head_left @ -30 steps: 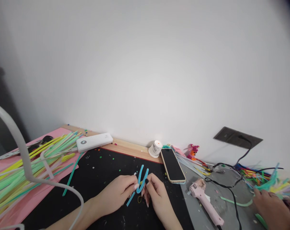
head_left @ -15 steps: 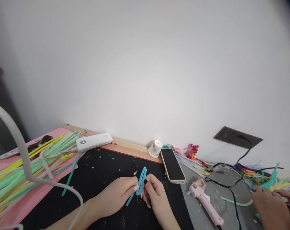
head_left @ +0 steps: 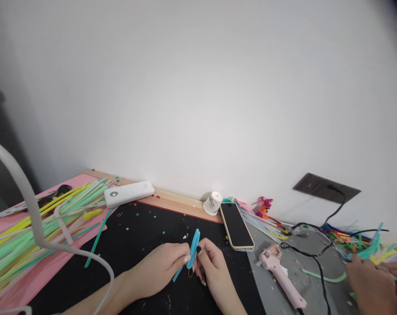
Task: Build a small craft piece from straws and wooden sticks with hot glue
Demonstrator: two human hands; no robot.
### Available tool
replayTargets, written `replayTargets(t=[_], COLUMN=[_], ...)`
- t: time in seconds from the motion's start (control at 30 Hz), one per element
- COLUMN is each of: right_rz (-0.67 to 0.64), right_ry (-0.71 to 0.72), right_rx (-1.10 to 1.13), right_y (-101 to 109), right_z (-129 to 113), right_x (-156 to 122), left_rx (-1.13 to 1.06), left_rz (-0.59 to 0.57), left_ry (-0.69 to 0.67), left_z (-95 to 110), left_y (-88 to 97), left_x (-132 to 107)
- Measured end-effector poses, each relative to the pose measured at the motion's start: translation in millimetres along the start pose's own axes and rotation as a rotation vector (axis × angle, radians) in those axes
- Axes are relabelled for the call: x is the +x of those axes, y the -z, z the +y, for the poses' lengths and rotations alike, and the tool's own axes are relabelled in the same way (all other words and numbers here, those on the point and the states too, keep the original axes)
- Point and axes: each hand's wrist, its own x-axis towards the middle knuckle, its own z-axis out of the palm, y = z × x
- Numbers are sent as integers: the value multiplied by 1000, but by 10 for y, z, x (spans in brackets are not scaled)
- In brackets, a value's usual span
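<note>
A plain pale wall (head_left: 198,109) stands behind a work table, and a big, flat black mat (head_left: 132,229) lies on it. The landmark here is the black-screened phone with a tan edge (head_left: 237,225), which lies flat by the mat's right edge.

The thin, light-blue, fuzzy-looking pipe cleaner (head_left: 195,245) is left of the phone and nearer to the person, up in both hands over the mat. The left hand (head_left: 160,267) has its thumb and finger pinched on it. The right hand (head_left: 213,264) has its thumb and finger closed on the other side. Its other fingers curl in below.

The blue piece looks partly done: one part is already bent into a tight, narrow fold, with its sides close together. A straight tail sticks out below the left hand, so that bit seems not bent yet. Far left of the phone, a long heap of green, yellow and pink pipe cleaners (head_left: 67,218) lies loose, not shaped.

The white paper cup (head_left: 212,204), just left of the phone, has dark print, too small to read. The long white power bank (head_left: 129,194), farther left, has a round dark screen; I can't read it. I see no clear brand name.
</note>
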Motion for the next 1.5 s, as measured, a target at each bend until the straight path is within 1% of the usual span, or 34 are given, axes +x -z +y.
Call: replayTargets(t=[0.3, 0.53, 1.07, 1.5], right_rz=[-11, -20, -49, -44], right_ry=[6, -5, 11, -2], right_rx=[3, -15, -25, -8], right_y=[9, 7, 8, -4], right_z=[2, -21, -54, -15], right_x=[-10, -23, -23, -10], left_rx=[-12, -23, 14, 45], left_rz=[-6, -3, -22, -35], left_ry=[12, -11, -21, -20], left_z=[11, 13, 19, 0], left_y=[1, 5, 8, -4], left_x=[-2, -12, -16, -5])
